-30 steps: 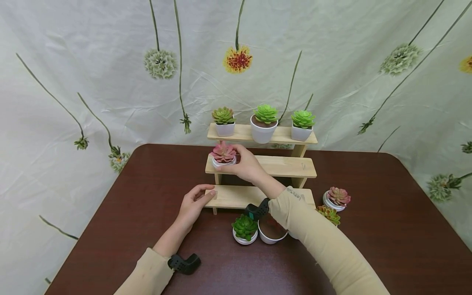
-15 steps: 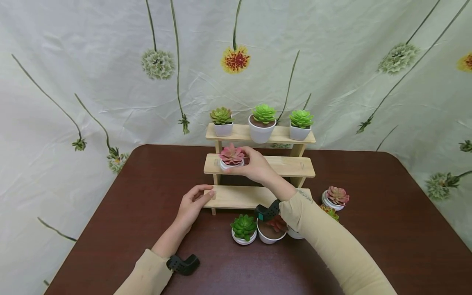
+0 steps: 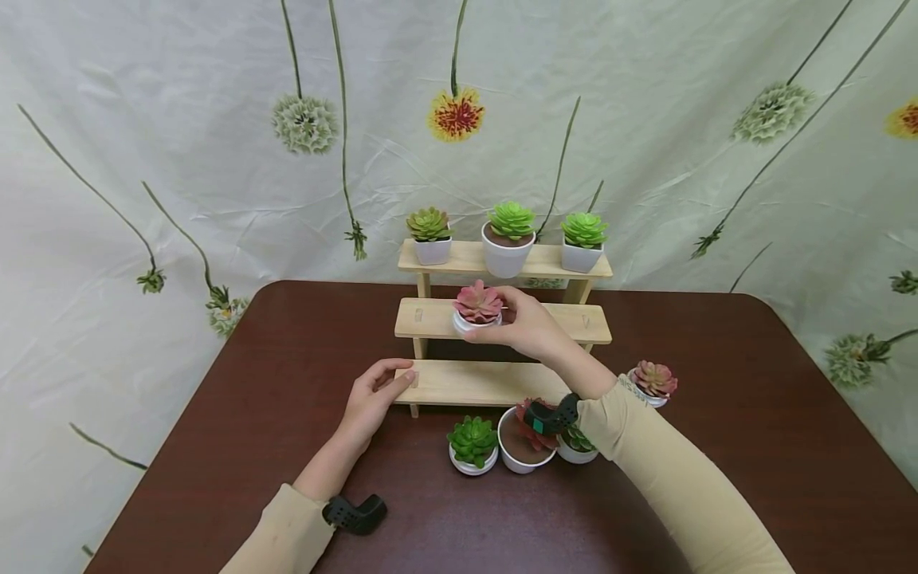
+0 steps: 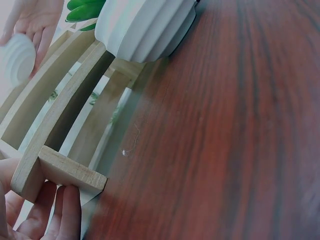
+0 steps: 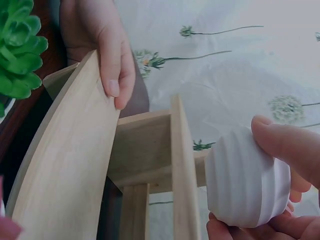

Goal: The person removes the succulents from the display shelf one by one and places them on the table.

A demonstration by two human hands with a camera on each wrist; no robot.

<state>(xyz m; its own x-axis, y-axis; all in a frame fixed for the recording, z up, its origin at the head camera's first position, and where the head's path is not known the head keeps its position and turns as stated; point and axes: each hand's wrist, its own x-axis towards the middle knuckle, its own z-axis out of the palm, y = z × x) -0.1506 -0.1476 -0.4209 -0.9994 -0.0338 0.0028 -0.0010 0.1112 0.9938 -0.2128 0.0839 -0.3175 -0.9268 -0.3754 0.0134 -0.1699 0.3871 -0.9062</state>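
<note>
Holding a pink succulent [image 3: 478,305] in right grip [image 3: 531,324]

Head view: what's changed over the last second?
The right hand has carried the pink succulent rightward, from the left end of the middle shelf toward its centre, without letting go. The right sleeve now hides the yellow-orange succulent on the right. The left hand still grips the bottom shelf at its left end; the top-shelf plants are unmoved.
</note>
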